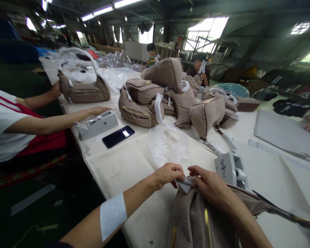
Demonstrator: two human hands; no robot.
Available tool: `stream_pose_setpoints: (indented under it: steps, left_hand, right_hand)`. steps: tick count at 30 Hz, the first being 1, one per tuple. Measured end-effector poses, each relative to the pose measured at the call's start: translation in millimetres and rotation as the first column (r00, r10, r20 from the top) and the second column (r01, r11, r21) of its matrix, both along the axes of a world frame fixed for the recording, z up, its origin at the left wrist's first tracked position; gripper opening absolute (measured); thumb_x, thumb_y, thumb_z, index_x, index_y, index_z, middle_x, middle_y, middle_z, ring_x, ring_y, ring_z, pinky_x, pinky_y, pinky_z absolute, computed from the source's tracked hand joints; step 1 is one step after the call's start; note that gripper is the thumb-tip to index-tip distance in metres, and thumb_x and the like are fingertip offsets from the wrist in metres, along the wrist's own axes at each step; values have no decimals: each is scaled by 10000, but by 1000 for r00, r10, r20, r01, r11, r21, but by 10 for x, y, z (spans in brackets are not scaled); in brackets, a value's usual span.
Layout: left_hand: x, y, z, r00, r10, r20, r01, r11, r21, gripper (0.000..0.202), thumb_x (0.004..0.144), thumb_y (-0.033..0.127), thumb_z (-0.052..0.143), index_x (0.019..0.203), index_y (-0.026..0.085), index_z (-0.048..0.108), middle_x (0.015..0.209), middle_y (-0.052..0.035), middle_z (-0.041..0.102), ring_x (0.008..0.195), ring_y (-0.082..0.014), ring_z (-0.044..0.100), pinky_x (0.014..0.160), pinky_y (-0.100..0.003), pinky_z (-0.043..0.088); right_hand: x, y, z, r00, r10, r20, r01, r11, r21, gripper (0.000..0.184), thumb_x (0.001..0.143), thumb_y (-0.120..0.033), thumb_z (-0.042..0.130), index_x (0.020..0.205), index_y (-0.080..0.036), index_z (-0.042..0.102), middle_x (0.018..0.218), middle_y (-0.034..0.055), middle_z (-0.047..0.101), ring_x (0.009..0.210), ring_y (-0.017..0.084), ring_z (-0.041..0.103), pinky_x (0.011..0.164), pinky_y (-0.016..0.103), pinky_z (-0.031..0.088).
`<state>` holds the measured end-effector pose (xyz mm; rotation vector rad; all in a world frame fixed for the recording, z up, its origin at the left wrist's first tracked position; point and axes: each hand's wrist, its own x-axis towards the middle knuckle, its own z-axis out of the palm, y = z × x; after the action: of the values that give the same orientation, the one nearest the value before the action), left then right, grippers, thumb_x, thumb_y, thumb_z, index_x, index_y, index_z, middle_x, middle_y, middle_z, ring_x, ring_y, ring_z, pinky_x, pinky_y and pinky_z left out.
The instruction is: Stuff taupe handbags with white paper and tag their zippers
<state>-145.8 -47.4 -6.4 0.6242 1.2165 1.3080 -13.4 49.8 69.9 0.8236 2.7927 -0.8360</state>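
Observation:
A taupe corduroy handbag (188, 213) with gold zippers lies at the table's near edge. Above its top end, my left hand (167, 175) pinches a small pale piece of paper or tissue (185, 185). My right hand (209, 182) is curled over the bag's top, gripping it beside that piece, with the index finger reaching toward the left hand. Part of the right hand's grip is hidden from view. A white sheet (113, 215) sticks to my left forearm.
Tape dispensers (226, 170) (100, 124), a black phone (118, 136) and clear plastic (167, 144) lie around. Several taupe handbags (136, 110) are piled at the middle. At left, a co-worker's arm (51, 122) touches a dispenser. Scissors (286, 215) lie at right.

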Motion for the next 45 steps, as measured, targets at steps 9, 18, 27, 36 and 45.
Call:
stream_pose_setpoints:
  steps: [9,18,27,36,45]
  left_hand:
    - [40,-51,13,998,61,8,-61,994,89,340,630,415,704,771,126,592,533,7,613,447,-90,559,437,-179,426]
    - [142,-56,-35,997,22,67,-26,998,54,427,565,443,755,798,115,614,562,-6,629,435,-104,563,440,-215,449]
    - [183,-28,34,988,154,-29,-149,981,122,313,604,370,737,726,107,619,543,10,600,467,-85,557,446,-174,408]
    - [117,-87,20,996,84,35,-88,990,107,354,611,385,713,800,99,628,594,-25,642,495,-113,591,493,-220,474]
    - [191,-71,23,978,205,-42,-198,971,135,196,646,284,684,711,124,590,526,26,579,466,-82,535,472,-183,411]
  right_hand:
    - [-8,46,-21,989,134,69,-135,991,14,280,841,-295,375,712,-176,593,724,63,656,705,200,599,638,296,368]
    - [-8,38,-100,999,29,-37,-29,1000,-2,512,802,-261,270,1192,-91,554,874,105,701,853,226,650,789,321,430]
    - [43,0,-48,999,53,-7,-53,998,-20,342,824,-374,369,931,-181,631,811,69,684,775,220,626,700,314,401]
    - [-5,31,-40,994,74,77,-75,997,9,236,824,-324,389,707,-192,547,688,48,625,684,195,574,637,296,349]
    - [-7,46,9,989,136,57,-133,990,-54,193,841,-297,432,792,-186,582,719,25,635,691,175,578,627,273,347]
